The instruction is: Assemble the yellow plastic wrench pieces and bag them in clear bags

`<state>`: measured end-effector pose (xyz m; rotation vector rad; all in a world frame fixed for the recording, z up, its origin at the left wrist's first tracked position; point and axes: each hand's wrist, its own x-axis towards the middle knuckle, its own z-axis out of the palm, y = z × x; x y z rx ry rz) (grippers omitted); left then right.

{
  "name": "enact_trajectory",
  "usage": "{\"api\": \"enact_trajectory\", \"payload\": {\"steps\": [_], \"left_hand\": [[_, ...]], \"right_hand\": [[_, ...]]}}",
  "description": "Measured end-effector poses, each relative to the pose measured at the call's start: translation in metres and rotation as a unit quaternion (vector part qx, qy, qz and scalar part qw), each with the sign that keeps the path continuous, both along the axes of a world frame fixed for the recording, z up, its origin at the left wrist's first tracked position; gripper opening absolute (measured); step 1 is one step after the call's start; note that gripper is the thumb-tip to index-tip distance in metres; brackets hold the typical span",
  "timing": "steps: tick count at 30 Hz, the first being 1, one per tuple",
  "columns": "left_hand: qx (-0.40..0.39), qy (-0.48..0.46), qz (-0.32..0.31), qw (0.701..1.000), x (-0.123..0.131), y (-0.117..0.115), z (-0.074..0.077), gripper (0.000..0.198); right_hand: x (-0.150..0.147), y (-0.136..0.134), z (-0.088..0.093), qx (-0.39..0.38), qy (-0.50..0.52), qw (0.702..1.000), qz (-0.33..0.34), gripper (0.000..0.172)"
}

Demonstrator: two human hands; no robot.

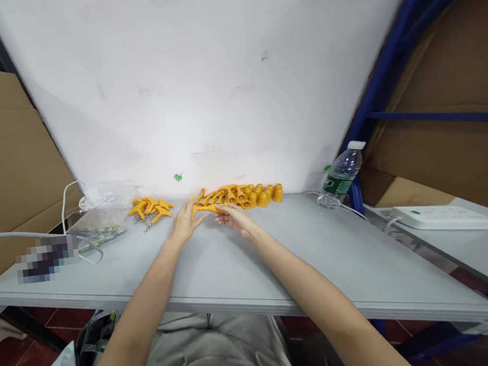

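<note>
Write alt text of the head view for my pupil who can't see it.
A right hand holds a ridged yellow piece, the left hand at its other end, over a grey table. Behind are yellow cups; right, a plastic bottle.

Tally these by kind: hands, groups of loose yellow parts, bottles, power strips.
Hands: 2 (left hand, right hand)
Groups of loose yellow parts: 2 (branched pieces, cup-shaped pieces; overlap hides exact piece counts)
Plastic bottles: 1
Power strips: 1
Total: 6
</note>
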<state>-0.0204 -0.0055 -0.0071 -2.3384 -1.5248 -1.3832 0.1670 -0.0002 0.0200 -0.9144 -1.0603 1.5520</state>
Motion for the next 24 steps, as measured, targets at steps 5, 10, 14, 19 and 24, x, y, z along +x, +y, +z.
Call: {"api": "enact_trajectory", "payload": {"steps": [5,10,14,19,24], "left_hand": [[0.023,-0.012,-0.012,1.0,0.002,0.0,-0.001,0.059],[0.015,-0.019,-0.01,1.0,0.0,0.003,-0.003,0.052],[0.012,-0.02,-0.014,1.0,0.001,0.006,-0.006,0.049],[0.008,-0.015,-0.021,1.0,0.002,0.006,-0.007,0.047],[-0.005,-0.016,-0.028,0.999,0.002,0.004,-0.005,0.049]], "right_hand": [[0.006,0.027,0.009,0.01,0.021,0.994,-0.108,0.019],[0.012,0.056,0.009,0.131,-0.143,0.941,-0.279,0.023],[0.011,0.063,-0.004,0.271,-0.436,0.81,-0.283,0.035],[0.005,0.063,-0.021,0.342,-0.679,0.629,-0.162,0.047],[0.003,0.064,-0.024,0.347,-0.73,0.572,-0.141,0.053]]}}
